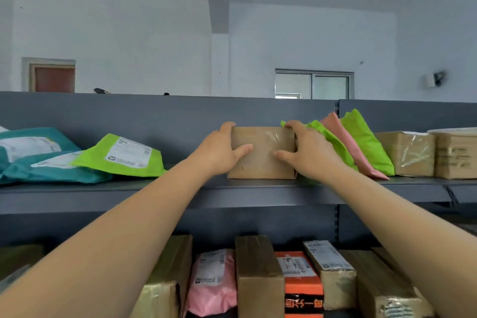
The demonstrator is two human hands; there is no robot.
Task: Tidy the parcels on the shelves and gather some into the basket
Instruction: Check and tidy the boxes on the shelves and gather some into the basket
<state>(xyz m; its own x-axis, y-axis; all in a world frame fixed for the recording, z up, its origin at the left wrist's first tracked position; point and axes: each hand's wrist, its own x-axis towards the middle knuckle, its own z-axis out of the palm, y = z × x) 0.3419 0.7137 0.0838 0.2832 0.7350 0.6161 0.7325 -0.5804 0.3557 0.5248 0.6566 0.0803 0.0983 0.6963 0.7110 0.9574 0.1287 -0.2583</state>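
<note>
— So, which step are you on?
— Tidying, I'd say, not gathering. I have the cardboard box [262, 164] standing upright about midway along the upper shelf [154, 190], set a little back from its front edge.
— And the grips?
— Both are on it. My left grip [222, 152] clasps the box's left end, fingers hooked over the top corner and thumb flat across the front. My right grip [307, 153] mirrors that at the right end.
— Anything crowding it?
— A green mailer [331, 137] leans just beside the box's right end, with a pink mailer [348, 147] leaning next along. I can't tell if the green one touches the box.
— Next move?
— Either slide the box along to close up the row, or lift it off for the basket, which I can't see. Both call for even pressure from the two ends, and I must not knock the leaning mailers flat.
</note>
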